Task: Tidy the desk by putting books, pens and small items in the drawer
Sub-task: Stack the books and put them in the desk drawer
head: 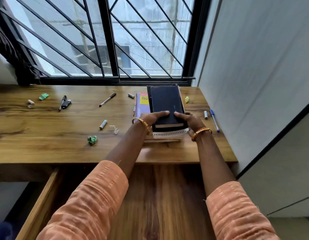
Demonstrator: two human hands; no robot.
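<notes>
A stack of books (pixel 165 103) rests on the wooden desk (pixel 46 146), a dark blue book on top and a spiral notebook under it. My left hand (pixel 153 117) grips the stack's near left side with the thumb on the cover. My right hand (pixel 189 119) grips its near right side the same way. A purple book with a yellow label (pixel 143 105) lies beside and under the stack. Below the desk's front edge the drawer (pixel 159 196) stands pulled out, its wooden bottom showing.
Scattered on the desk: a black pen (pixel 107 99), a pen beside a small black item (pixel 64 103), a blue pen (pixel 214 120), batteries (pixel 103 124) (pixel 205 114) (pixel 131 95), green paper balls (pixel 92 139) (pixel 43 96), a yellow scrap (pixel 187 99), clear clips (pixel 114 129). A wall stands right, a barred window behind.
</notes>
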